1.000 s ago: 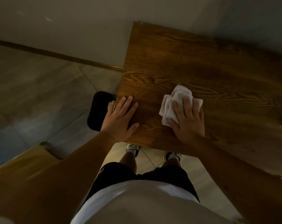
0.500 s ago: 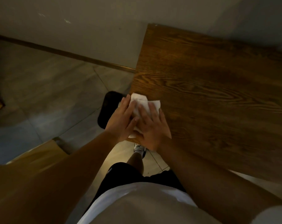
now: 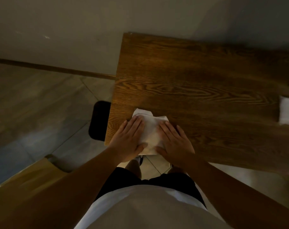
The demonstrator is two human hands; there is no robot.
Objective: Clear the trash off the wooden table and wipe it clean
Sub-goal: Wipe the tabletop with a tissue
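Note:
A white cloth (image 3: pixel 151 129) lies on the near left corner of the wooden table (image 3: pixel 198 80). My left hand (image 3: pixel 128 138) presses flat on the cloth's left side. My right hand (image 3: pixel 175 142) presses flat on its right side, thumbs pointing toward each other. The cloth's near edge hangs slightly over the table's front edge. A white paper-like thing (image 3: pixel 287 113) sits on the table at the far right, cut off by the frame.
A black stool or bin (image 3: pixel 99 119) stands on the tiled floor just left of the table. A light wooden seat (image 3: pixel 24 176) is at the lower left. A grey wall runs behind the table. My legs stand under the front edge.
My right hand slid the cloth from the table's middle to the left corner. My left hand came onto the cloth, and both hands now lie spread side by side on it.

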